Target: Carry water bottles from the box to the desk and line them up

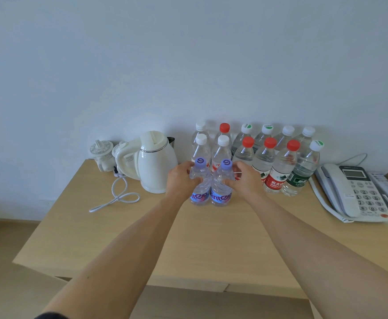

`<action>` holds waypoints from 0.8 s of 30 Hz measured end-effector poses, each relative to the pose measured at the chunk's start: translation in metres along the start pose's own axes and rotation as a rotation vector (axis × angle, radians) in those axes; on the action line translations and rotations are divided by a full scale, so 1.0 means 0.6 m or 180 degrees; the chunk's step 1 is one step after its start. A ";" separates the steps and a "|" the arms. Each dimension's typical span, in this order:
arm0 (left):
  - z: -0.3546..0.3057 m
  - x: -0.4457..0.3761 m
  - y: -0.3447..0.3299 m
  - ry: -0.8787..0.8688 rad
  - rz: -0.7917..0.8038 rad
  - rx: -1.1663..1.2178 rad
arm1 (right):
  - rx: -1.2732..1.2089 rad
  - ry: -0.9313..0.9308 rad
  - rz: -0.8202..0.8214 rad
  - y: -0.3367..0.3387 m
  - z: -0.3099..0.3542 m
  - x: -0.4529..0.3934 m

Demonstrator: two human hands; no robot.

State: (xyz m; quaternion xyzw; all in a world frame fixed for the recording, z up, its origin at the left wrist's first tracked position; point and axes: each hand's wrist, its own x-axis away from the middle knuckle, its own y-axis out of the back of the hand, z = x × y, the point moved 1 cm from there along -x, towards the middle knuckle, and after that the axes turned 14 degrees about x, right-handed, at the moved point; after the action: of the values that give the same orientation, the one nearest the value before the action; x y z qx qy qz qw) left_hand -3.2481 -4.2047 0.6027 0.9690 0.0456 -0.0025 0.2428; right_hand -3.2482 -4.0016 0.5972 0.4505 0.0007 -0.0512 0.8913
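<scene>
Your left hand (181, 179) and right hand (243, 178) each grip a purple-capped bottle (200, 180), (221, 183), setting both right of the kettle (154, 162) to start a front row.

The red-labelled bottle (276, 178) reads 农夫山; the telephone (359, 194) keys show digits.

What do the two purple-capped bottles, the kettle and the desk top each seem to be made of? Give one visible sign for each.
Purple-capped bottles: thin clear plastic, glossy; the view passes through their ribbed walls.
Kettle: probably white plastic, smooth with a soft sheen, with a thin metallic-looking band near the lid.
Desk top: light wood-look board, matt; whether laminate or solid wood cannot be told.
</scene>
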 end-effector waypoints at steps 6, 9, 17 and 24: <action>-0.018 -0.002 0.017 0.0173 -0.0084 -0.0406 | 0.0086 0.0081 0.0020 0.010 -0.001 0.000; -0.033 -0.011 0.036 0.0132 -0.0269 -0.0478 | 0.0187 0.0032 -0.0018 0.020 -0.004 -0.001; -0.098 -0.046 0.078 -0.0506 -0.0413 -0.0980 | 0.0360 -0.0222 -0.0161 0.056 -0.009 -0.008; -0.158 -0.055 0.064 -0.1114 -0.0219 -0.1157 | 0.0514 -0.0180 -0.0292 0.083 0.004 0.007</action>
State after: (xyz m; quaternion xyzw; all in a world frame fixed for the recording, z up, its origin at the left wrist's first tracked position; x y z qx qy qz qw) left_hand -3.2793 -4.1967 0.7055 0.8921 0.0355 -0.1702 0.4170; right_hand -3.2395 -3.9743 0.6385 0.5188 -0.0080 -0.1046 0.8484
